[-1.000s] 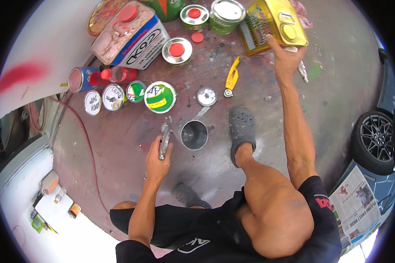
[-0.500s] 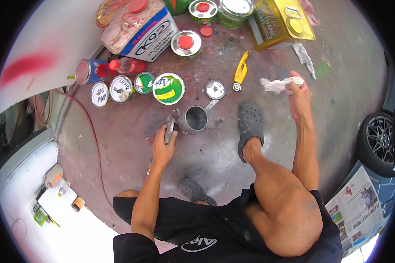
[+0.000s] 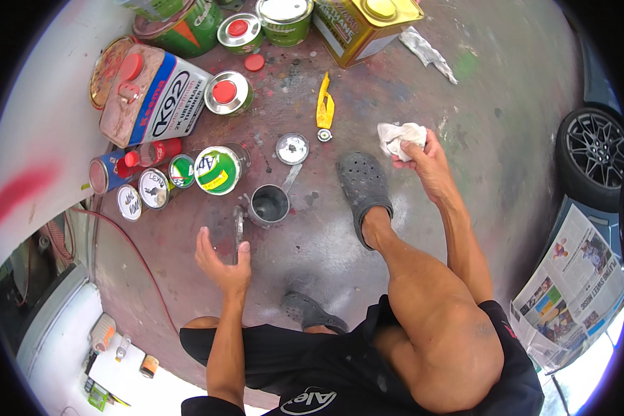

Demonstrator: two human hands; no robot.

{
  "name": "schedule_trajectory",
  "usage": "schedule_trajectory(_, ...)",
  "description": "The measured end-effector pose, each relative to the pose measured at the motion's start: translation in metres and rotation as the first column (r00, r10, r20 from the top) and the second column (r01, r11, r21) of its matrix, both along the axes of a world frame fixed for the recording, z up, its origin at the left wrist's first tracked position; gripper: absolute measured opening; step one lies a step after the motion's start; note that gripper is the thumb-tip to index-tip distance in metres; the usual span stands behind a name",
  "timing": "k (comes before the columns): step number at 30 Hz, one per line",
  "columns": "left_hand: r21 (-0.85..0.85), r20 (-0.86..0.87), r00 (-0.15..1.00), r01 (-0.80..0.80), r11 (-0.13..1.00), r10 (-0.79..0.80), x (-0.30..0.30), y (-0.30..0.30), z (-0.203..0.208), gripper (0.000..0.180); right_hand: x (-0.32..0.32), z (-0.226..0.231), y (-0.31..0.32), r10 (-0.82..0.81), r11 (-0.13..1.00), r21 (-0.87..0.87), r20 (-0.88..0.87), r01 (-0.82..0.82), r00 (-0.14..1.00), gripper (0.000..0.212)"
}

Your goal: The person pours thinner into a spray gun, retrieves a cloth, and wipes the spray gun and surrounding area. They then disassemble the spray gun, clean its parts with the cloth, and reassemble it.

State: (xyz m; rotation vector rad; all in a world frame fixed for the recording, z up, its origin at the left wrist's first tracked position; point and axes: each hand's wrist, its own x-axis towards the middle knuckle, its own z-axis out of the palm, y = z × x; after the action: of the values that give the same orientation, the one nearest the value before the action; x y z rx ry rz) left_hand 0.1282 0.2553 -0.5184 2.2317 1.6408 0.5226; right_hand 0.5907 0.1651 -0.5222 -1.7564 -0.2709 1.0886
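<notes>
My right hand [image 3: 423,165] pinches a crumpled white cloth or paper wipe [image 3: 401,139] between thumb and fingers, above the floor right of my foot. My left hand [image 3: 223,262] is open, fingers spread and holding nothing. Its thumb is close to an upright grey metal handle [image 3: 239,225]; whether they touch I cannot tell. Right beside that handle stands a grey metal cup [image 3: 270,204] with an open top and dark inside, together looking like a spray gun with its cup. A flat grey strip [image 3: 292,178] and a round silver lid or can [image 3: 292,148] are just beyond the cup.
Paint cans [image 3: 218,170] and a large thinner tin [image 3: 158,97] stand at left, with a gold tin [image 3: 364,31] at the back. A yellow tool [image 3: 324,104] lies ahead of my shoe [image 3: 362,182]. A red hose [image 3: 135,243] runs along the left; a car wheel [image 3: 593,159] is at right.
My left hand has let go of the grey handle and opened beside it. The wipe is more bunched up in my right hand. The whole view has shifted, so the cans appear further left and lower.
</notes>
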Motion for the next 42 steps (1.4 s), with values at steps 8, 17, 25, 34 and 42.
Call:
schedule_trajectory(8, -0.137, 0.156, 0.877, 0.474, 0.870, -0.453, 0.195, 0.036, -0.020, 0.033, 0.000, 0.000, -0.001, -0.017, 0.991, -0.136, 0.033, 0.021, 0.999, 0.042)
schedule_trajectory(17, -0.199, -0.029, 0.829, 0.542, 0.816, -0.558, 0.269, 0.062, -0.108, 0.036, 0.001, 0.008, -0.013, 0.087, 0.980, -0.189, 0.088, -0.069, 0.992, 0.040)
schedule_trajectory(25, -0.184, 0.003, 0.845, 0.526, 0.831, -0.534, 0.256, 0.048, -0.096, 0.038, 0.000, 0.023, -0.003, 0.070, 0.980, -0.198, 0.299, -0.010, 0.952, 0.034)
schedule_trajectory(34, -0.123, 0.011, 0.860, 0.508, 0.852, -0.511, 0.268, 0.068, -0.116, 0.038, -0.003, 0.007, 0.000, -0.208, 0.972, 0.120, 0.023, 0.204, 0.978, 0.025)
schedule_trajectory(42, -0.108, -0.038, 0.898, 0.432, 0.895, -0.438, 0.259, 0.060, -0.122, 0.041, -0.006, 0.010, 0.003, -0.215, 0.971, 0.097, -0.053, 0.219, 0.975, 0.028)
